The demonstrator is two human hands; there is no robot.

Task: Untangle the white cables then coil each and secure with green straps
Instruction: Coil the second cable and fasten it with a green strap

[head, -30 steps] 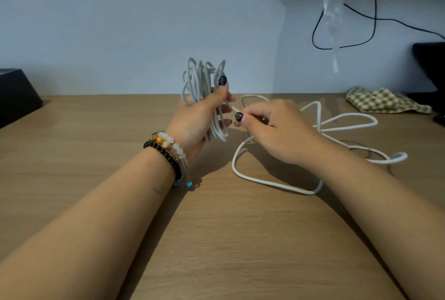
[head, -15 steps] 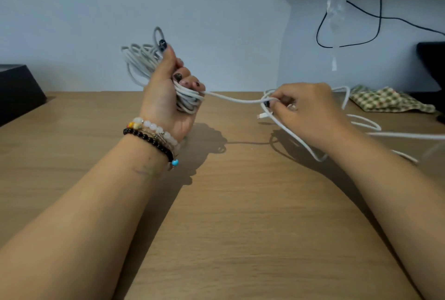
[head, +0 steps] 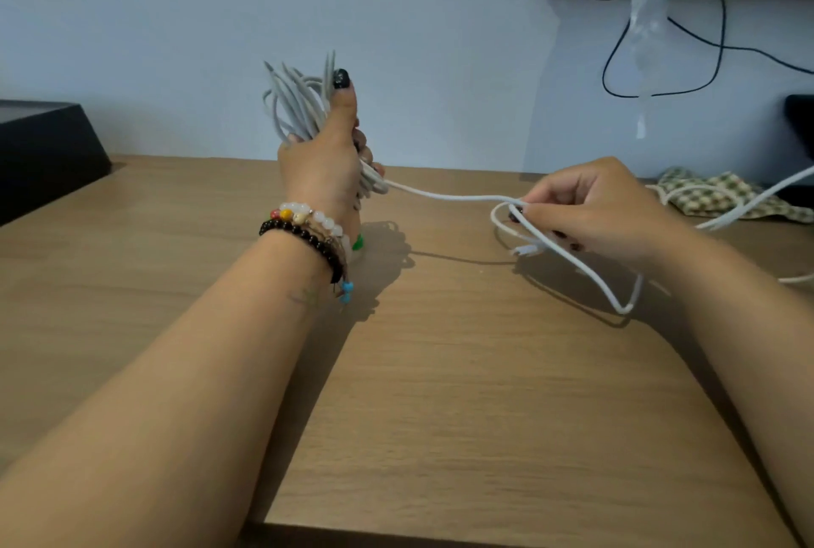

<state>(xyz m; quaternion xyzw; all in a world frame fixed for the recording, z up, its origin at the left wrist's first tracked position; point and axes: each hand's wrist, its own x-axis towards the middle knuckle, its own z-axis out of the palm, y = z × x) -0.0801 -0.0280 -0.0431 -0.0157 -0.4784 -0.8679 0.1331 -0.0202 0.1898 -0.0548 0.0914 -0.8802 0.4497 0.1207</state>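
Right of left hand [head: 323,151] grip: white cable [head: 445,195] ran sideways to right hand [head: 594,213] pinching loop above worktop [head: 440,393]; left fist clamped coil [head: 295,102]; right hand nearer slack.

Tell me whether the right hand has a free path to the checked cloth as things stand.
Probably not freely: the right hand pinches the white cable, and loose loops lie between it and the checked cloth. It would likely have to let go first.

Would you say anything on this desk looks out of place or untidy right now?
Only the white cable: beyond the coil in the left hand it loops loosely around the right hand and trails across the checked cloth.
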